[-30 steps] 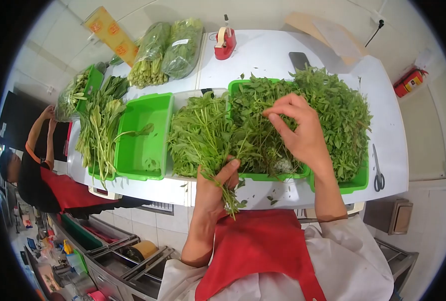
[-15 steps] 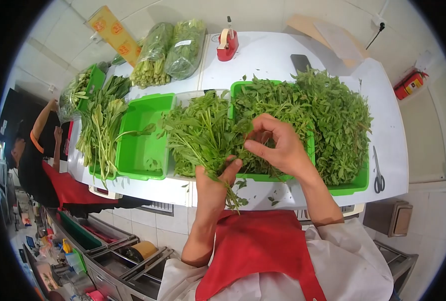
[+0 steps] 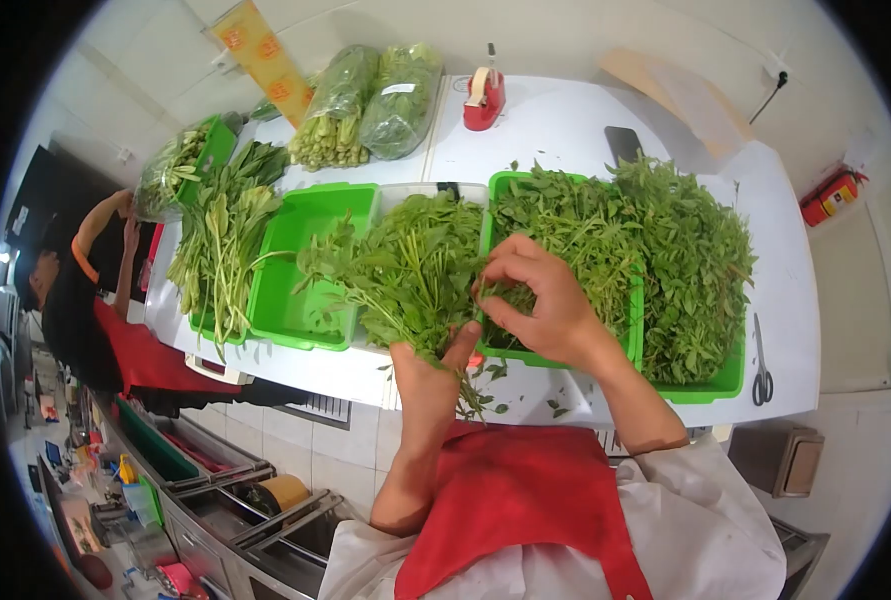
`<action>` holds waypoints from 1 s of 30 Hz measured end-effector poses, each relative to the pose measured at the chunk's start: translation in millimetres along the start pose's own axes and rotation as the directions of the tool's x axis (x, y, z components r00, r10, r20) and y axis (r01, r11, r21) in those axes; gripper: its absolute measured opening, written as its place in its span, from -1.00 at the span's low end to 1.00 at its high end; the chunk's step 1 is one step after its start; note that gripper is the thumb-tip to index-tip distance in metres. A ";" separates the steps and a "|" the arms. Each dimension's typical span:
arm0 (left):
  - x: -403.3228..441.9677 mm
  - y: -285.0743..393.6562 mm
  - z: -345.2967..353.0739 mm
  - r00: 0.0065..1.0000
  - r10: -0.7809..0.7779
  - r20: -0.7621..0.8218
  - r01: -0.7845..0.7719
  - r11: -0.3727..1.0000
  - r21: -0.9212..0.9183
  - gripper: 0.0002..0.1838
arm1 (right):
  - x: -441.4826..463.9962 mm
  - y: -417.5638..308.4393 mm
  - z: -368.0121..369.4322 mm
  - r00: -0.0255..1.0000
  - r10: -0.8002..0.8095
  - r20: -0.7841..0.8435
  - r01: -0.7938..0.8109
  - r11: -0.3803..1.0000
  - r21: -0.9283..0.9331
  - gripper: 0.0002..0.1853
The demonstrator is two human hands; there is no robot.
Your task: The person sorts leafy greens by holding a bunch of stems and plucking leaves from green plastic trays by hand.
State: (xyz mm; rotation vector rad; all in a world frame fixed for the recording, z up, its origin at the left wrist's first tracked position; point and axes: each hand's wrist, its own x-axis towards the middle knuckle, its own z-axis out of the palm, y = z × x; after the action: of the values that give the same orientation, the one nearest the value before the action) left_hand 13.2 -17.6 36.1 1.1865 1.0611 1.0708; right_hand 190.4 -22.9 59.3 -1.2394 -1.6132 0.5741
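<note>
A thick bunch of leafy greens point(image 3: 417, 262) is gripped at its stems by my left hand point(image 3: 427, 385), thumb pressed over them. Its leaves fan out up and left, over a pale container and the edge of an empty-looking green crate point(image 3: 365, 215). My right hand point(image 3: 547, 308) is curled at the bunch's right side, thumb and fingertips pinched around leafy bits there; the exact piece is partly hidden. Behind that hand, a green crate point(image 3: 637, 325) is heaped with loose greens point(image 3: 565, 212). Cut stem ends and leaf scraps hang below my left hand.
More greens point(image 3: 700, 270) fill a crate at right, near scissors point(image 3: 761, 375). A tape dispenser point(image 3: 484, 100), phone point(image 3: 622, 143) and bagged vegetables point(image 3: 401, 105) lie at the back. At left, another person point(image 3: 80, 290) handles a bag beside long-stemmed greens point(image 3: 230, 245).
The view has shifted slightly, so the table sits farther right. The bunch's leaves now spread farther left over the green crate. My right hand remains at the bunch's right side, fingers still pinched.
</note>
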 end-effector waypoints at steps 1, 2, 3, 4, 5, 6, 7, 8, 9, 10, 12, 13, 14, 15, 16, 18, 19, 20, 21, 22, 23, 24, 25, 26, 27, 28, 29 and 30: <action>-1.9 2.7 -3.4 1.000 0.006 -0.014 -0.006 1.000 0.001 -0.85 | 3.1 -0.8 3.9 1.000 -0.010 0.009 0.010 1.000 0.007 -0.83; -4.3 7.2 -6.5 0.999 -0.019 -0.039 0.017 0.999 -0.042 -0.86 | 6.1 -1.6 8.2 1.000 -0.011 0.028 0.011 1.000 -0.002 -0.84; -6.3 10.1 -10.3 0.997 -0.044 -0.064 0.038 0.995 -0.087 -0.87 | 9.2 -2.3 12.7 0.999 -0.013 0.049 0.013 1.000 -0.012 -0.85; -7.7 10.2 -15.2 0.996 -0.038 -0.081 0.031 0.996 -0.089 -0.87 | 12.4 -2.2 17.4 0.998 -0.024 0.062 0.025 1.000 -0.004 -0.85; -9.1 8.9 -20.5 0.996 -0.028 -0.088 0.016 0.991 -0.132 -0.88 | 15.0 -1.6 22.3 0.992 -0.018 0.121 0.014 0.999 0.030 -0.85; -10.4 8.6 -25.1 0.995 -0.018 -0.094 0.001 0.985 -0.175 -0.88 | 17.5 -2.3 26.9 0.983 -0.012 0.181 0.001 0.998 0.063 -0.86; -11.6 10.3 -28.0 0.994 -0.013 -0.110 -0.006 0.984 -0.176 -0.88 | 20.0 -5.1 30.5 0.981 -0.023 0.192 0.010 0.998 0.069 -0.86; -13.0 12.2 -29.5 0.991 -0.004 -0.130 -0.020 0.983 -0.183 -0.86 | 21.9 -8.6 33.4 0.972 0.009 0.236 -0.031 0.995 0.091 -0.84; -14.5 13.3 -31.7 0.989 0.004 -0.149 -0.032 0.981 -0.191 -0.84 | 23.2 -11.1 36.4 0.959 0.041 0.280 -0.074 0.991 0.108 -0.82; -15.8 13.1 -35.0 0.987 0.006 -0.161 -0.037 0.981 -0.192 -0.84 | 24.3 -11.9 40.4 0.957 0.034 0.289 -0.069 0.991 0.112 -0.82; -17.9 11.5 -41.3 0.991 -0.013 -0.136 -0.021 0.968 -0.250 -0.81 | 25.6 -11.9 49.3 0.979 -0.024 0.203 -0.021 0.977 0.213 -0.89; -18.4 10.9 -42.6 0.990 -0.010 -0.143 -0.026 0.968 -0.249 -0.81 | 26.3 -13.2 55.0 0.978 -0.030 0.207 -0.016 0.976 0.217 -0.89; -18.4 10.3 -42.5 0.989 -0.013 -0.148 -0.028 0.961 -0.274 -0.80 | 26.9 -15.3 61.7 0.989 -0.035 0.143 0.000 0.972 0.236 -0.90; -18.3 10.6 -42.7 0.988 -0.015 -0.151 -0.031 0.954 -0.299 -0.80 | 27.6 -16.2 66.5 0.996 -0.038 0.078 0.017 0.967 0.253 -0.91; -17.9 12.1 -43.4 0.988 -0.012 -0.155 -0.036 0.953 -0.300 -0.80 | 29.6 -15.5 69.1 0.996 -0.043 0.080 0.021 0.967 0.254 -0.91; -17.4 15.8 -44.5 0.987 -0.001 -0.159 -0.061 0.921 -0.384 -0.81 | 39.0 -10.5 72.8 0.989 0.089 -0.121 -0.063 0.977 0.206 -0.91; -18.7 17.0 -46.5 0.987 0.003 -0.162 -0.066 0.921 -0.384 -0.81 | 47.6 1.8 70.4 0.989 0.084 -0.120 -0.058 0.977 0.206 -0.91; -20.7 18.0 -49.7 0.986 0.000 -0.165 -0.062 0.926 -0.373 -0.81 | 58.2 20.4 63.6 0.990 0.013 -0.143 0.006 0.991 0.131 -0.90; -22.2 18.6 -51.9 0.986 -0.004 -0.168 -0.058 0.931 -0.360 -0.81 | 64.5 26.7 57.8 0.985 -0.059 -0.161 0.069 0.996 0.055 -0.89; -22.8 16.3 -53.1 0.985 0.000 -0.172 -0.062 0.931 -0.359 -0.81 | 60.1 29.4 56.5 0.985 -0.063 -0.159 0.073 0.996 0.058 -0.89; -22.7 12.2 -55.2 0.983 0.005 -0.181 -0.069 0.937 -0.343 -0.81 | 50.9 29.0 57.2 0.991 -0.072 -0.109 0.066 0.997 -0.051 -0.90; -18.9 10.5 -56.5 0.982 0.018 -0.188 -0.079 0.941 -0.328 -0.80 | 45.6 26.9 56.8 0.995 -0.079 -0.062 0.069 0.985 -0.161 -0.91; -15.6 10.6 -57.8 0.982 0.020 -0.185 -0.081 0.942 -0.327 -0.80 | 43.0 15.5 51.3 0.995 -0.080 -0.065 0.069 0.984 -0.162 -0.91; -13.1 9.8 -58.1 0.985 0.005 -0.173 -0.062 0.944 -0.325 -0.80 | 39.6 0.3 41.0 0.993 -0.051 -0.102 0.044 0.997 -0.066 -0.90; -12.8 8.7 -57.9 0.987 -0.015 -0.162 -0.039 0.946 -0.322 -0.80 | 33.3 -12.5 33.5 0.991 -0.012 -0.134 0.017 0.999 0.032 -0.90; -12.3 9.5 -56.6 0.987 -0.017 -0.161 -0.036 0.946 -0.322 -0.80 | 24.7 -18.1 30.8 0.995 0.012 -0.099 0.001 0.992 0.125 -0.86; -10.2 12.1 -54.1 0.987 -0.021 -0.162 -0.030 0.951 -0.306 -0.80 | 21.9 -24.3 28.3 0.995 0.011 -0.104 0.002 0.992 0.123 -0.86; -8.5 13.7 -51.8 0.987 -0.028 -0.161 -0.020 0.957 -0.289 -0.81 | 19.7 -31.1 27.4 0.998 -0.044 -0.038 0.046 0.997 0.062 -0.84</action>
State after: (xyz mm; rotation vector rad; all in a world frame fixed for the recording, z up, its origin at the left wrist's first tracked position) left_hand -40.1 -16.3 46.2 0.8723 0.9893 1.2898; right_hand 152.1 -11.2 81.7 -1.1585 -1.5771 0.5667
